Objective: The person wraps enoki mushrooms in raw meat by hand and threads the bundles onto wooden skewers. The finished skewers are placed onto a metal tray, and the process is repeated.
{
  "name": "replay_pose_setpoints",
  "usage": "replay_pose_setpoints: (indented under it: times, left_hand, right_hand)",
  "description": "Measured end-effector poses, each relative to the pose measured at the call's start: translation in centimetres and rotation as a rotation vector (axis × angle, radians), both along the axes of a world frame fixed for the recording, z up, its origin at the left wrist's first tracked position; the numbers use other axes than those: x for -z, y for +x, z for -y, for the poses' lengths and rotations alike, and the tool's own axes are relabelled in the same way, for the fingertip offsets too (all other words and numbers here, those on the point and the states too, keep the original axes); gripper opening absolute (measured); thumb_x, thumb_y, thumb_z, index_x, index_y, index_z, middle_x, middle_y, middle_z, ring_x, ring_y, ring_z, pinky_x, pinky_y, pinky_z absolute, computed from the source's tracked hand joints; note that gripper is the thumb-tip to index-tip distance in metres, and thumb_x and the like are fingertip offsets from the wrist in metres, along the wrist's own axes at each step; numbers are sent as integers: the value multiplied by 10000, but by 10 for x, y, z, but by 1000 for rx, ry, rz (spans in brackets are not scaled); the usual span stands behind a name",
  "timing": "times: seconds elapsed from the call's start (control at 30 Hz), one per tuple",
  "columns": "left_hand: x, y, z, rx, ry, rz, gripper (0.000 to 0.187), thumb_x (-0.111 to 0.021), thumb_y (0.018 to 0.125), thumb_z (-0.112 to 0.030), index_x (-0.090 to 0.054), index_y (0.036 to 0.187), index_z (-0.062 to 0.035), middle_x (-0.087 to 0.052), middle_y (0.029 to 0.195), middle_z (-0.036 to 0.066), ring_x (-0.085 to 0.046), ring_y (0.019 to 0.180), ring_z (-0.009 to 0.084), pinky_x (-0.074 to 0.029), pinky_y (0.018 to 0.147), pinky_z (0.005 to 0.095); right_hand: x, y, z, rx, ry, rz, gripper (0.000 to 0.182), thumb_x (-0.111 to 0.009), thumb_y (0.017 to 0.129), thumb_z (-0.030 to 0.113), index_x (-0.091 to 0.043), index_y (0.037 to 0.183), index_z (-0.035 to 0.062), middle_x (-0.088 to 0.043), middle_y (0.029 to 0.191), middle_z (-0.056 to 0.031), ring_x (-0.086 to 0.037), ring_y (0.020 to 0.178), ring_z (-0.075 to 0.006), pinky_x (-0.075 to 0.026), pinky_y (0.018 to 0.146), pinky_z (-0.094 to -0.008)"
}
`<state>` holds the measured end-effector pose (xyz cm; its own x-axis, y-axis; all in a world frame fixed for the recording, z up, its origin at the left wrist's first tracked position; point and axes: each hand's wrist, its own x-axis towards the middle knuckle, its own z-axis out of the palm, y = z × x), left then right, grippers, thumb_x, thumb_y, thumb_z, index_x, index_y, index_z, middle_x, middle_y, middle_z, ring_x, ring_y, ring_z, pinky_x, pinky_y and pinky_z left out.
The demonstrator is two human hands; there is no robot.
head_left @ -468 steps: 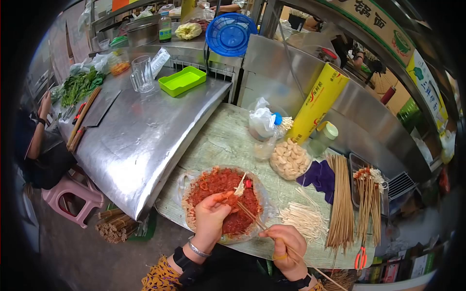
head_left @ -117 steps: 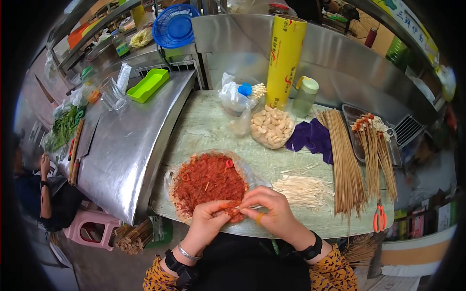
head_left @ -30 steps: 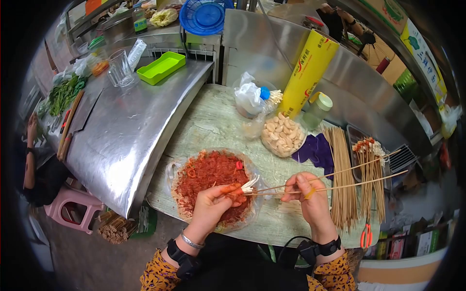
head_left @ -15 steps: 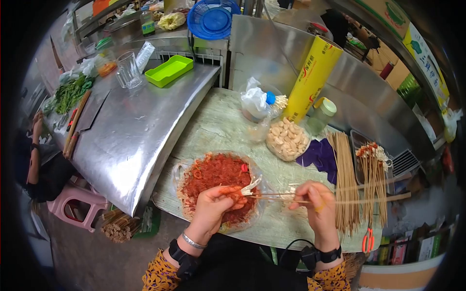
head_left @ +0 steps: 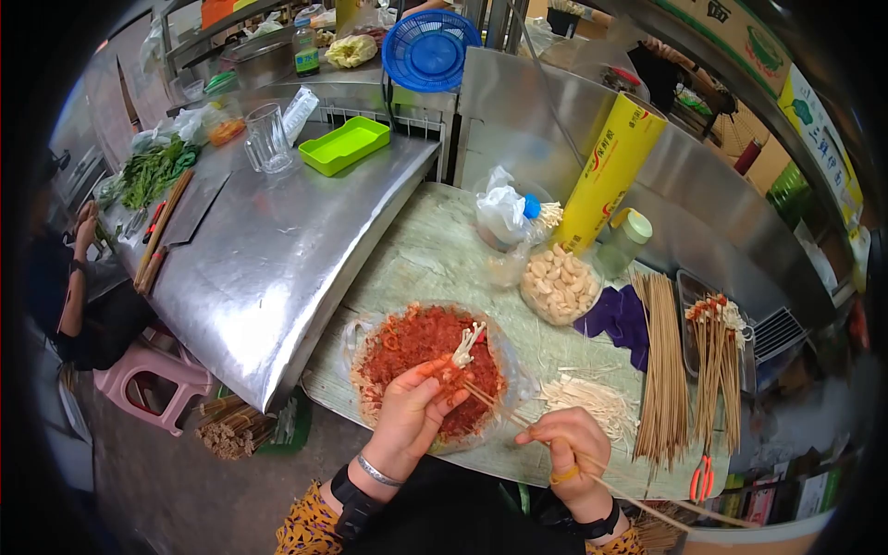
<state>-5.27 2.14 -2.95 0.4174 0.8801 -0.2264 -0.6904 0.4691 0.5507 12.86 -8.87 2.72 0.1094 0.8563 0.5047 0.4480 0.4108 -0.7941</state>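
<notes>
My left hand [head_left: 412, 404] is closed over the red-smeared plastic bag of red paste [head_left: 407, 338], pinching a small bunch of enoki mushrooms [head_left: 468, 344] whose pale caps stick up past the fingertips. Two thin bamboo skewers [head_left: 509, 414] run from that bunch down to the right. Lower right, my right hand [head_left: 569, 453] is closed around the skewers, and their long ends reach beyond it toward the table's front edge. Beyond my right hand lies a pile of loose enoki [head_left: 592, 405]. Red paste stains the left fingertips.
Bare skewers [head_left: 661, 370] lie to the right, beside loaded skewers [head_left: 714, 351] and orange-handled scissors [head_left: 703, 478]. Behind are a tub of pale, curved pieces [head_left: 560, 285], a purple cloth [head_left: 618, 324] and a yellow film roll [head_left: 610, 171]. A person [head_left: 69, 287] sits at far left.
My right hand has moved down and left, tilting the skewers from nearly level to a downward slope. The mushrooms in my left hand now point more upward. The camera view has shifted slightly.
</notes>
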Motion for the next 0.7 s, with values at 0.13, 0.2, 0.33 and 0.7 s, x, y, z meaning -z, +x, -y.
replay_pose_setpoints:
  times: [0.13,0.2,0.33,0.7]
  left_hand:
    - [1,-1,-1,20,-41,26,265,-440,896,18,-507,1151,55,-597,1081,152,-608,1004,289,-545,813,368]
    - [3,-1,-1,19,-38,11,266,-436,897,19,-506,1150,56,-597,1082,153,-607,1008,293,-544,814,366]
    - [4,2,1,-3,-13,-22,254,-437,896,16,-514,1136,48,-600,1074,153,-611,1003,297,-542,816,360]
    - [9,13,3,-140,118,-186,242,-433,881,50,-545,1096,56,-612,1044,149,-624,971,301,-540,823,361]
  right_hand:
    - [3,-5,0,-33,49,140,244,-498,934,197,-637,874,5,-625,821,-117,-618,737,-207,-494,639,-284]
    - [4,-6,-2,-44,76,186,164,-547,883,142,-648,876,14,-625,838,-114,-616,716,-220,-496,618,-286]
    - [0,-13,-6,-57,110,251,96,-624,799,55,-659,883,25,-621,857,-109,-615,680,-240,-503,583,-298]
    - [-4,-32,-21,-4,168,394,160,-650,742,40,-635,901,25,-607,858,-101,-610,679,-245,-493,569,-313]
